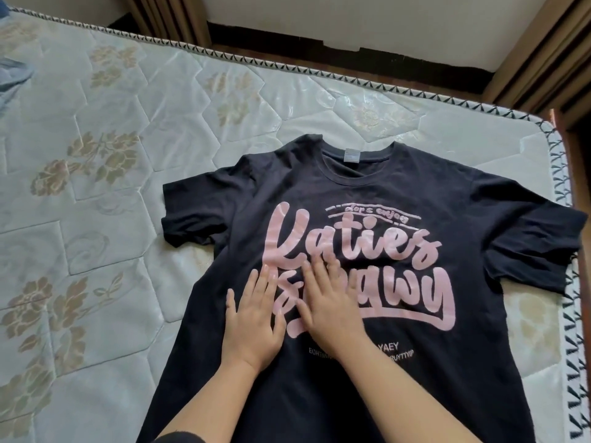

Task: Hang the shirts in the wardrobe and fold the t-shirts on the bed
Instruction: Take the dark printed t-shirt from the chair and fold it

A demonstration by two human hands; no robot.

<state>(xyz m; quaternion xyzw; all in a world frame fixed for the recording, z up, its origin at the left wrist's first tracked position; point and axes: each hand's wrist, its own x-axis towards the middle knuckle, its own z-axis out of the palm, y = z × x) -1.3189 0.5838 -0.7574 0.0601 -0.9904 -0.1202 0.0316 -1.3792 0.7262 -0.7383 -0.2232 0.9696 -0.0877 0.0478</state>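
Observation:
A black t-shirt with large pink lettering lies spread front-up on the mattress, collar pointing away from me and both short sleeves out to the sides. My left hand lies flat on the shirt's chest, fingers straight. Just to its right, my right hand presses flat on the pink print, fingers straight and slightly spread. The two hands lie side by side, nearly touching. Neither hand holds any fabric.
The white quilted mattress with floral pattern extends far to the left. Its right edge runs just beyond the shirt's right sleeve. A bit of light blue cloth lies at the far left. Brown curtains and a wall stand behind the bed.

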